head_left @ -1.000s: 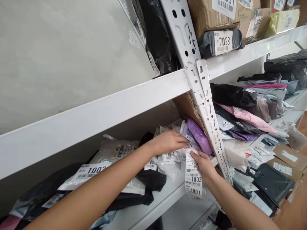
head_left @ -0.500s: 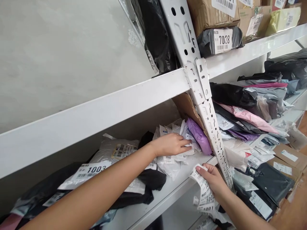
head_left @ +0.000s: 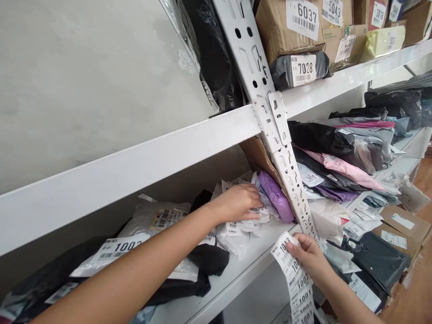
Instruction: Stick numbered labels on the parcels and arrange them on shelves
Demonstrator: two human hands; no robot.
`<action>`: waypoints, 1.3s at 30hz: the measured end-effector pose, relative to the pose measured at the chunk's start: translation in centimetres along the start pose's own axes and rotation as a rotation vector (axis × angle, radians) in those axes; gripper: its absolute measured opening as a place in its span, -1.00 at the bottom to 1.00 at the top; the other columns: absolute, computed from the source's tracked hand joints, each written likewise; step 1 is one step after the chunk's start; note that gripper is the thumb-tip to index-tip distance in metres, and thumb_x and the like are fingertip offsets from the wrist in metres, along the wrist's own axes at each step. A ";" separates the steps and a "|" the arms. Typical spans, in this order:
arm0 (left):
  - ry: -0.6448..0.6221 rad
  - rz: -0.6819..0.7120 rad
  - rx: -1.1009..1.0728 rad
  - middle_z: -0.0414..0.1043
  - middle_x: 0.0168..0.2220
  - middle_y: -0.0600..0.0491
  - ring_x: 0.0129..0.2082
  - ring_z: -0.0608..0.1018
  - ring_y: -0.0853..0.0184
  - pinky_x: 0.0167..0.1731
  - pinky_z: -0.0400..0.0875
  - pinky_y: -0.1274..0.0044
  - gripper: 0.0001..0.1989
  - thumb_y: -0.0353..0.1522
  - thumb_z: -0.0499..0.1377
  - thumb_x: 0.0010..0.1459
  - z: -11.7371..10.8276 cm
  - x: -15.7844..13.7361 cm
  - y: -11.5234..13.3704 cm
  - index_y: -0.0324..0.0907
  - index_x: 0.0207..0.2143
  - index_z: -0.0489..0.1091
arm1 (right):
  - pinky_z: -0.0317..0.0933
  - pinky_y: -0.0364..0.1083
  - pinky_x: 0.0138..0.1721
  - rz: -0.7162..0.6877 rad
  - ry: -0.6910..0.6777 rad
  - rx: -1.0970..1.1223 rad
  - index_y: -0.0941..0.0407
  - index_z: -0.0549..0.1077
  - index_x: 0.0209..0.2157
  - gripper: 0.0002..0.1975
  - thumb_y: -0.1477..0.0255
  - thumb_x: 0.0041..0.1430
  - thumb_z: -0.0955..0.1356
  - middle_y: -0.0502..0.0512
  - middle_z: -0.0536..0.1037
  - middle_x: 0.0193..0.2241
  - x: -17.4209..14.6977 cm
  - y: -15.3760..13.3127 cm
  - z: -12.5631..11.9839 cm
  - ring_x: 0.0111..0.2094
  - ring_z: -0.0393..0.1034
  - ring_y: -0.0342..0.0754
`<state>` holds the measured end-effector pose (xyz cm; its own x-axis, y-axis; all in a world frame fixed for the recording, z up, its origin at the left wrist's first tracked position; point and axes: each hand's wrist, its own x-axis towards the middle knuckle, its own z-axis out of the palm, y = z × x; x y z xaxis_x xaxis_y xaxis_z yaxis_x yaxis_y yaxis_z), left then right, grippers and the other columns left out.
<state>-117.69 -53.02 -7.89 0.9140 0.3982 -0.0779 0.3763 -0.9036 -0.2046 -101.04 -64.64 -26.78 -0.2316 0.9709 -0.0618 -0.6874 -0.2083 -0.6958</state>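
Label strip (head_left: 299,283) hangs lengthwise below the purple parcel (head_left: 276,198), your right hand (head_left: 308,256) pinching it; your left hand (head_left: 238,202), grip unclear, is parcel-left.

My label strip (head_left: 297,285) is white paper, one long run of labels printed with bold black numbers. The top one reads 1013; 1002 and 1001 show further down. I have it pinched near its upper end in my right hand (head_left: 308,256), its top edge leaning toward eleven o'clock, the rest curling and hanging toward six, out of view. At ten o'clock from it, crumpled white packets (head_left: 234,240) lie heaped on the shelf (head_left: 258,249), labels showing, partly under my left hand (head_left: 238,204); whether I grip one is hidden.
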 end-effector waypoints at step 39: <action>-0.072 -0.443 -0.184 0.40 -0.26 0.02 -0.28 0.52 0.22 -0.29 0.37 0.44 -0.89 -0.35 0.09 0.14 0.5 2.8 3.0 -0.12 -0.46 0.27 | 0.05 -0.15 -0.51 -0.021 0.286 0.272 0.11 0.37 -0.61 -0.37 -0.09 -0.51 0.59 -0.11 0.29 -0.70 3.3 -0.9 5.8 -0.61 0.07 -0.22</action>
<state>-114.10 -54.58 -9.19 0.6497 0.7547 -0.0907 0.7531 -0.6553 -0.0581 -105.20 -61.92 -22.22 -0.0406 0.9610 -0.2736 -0.8563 -0.1746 -0.4861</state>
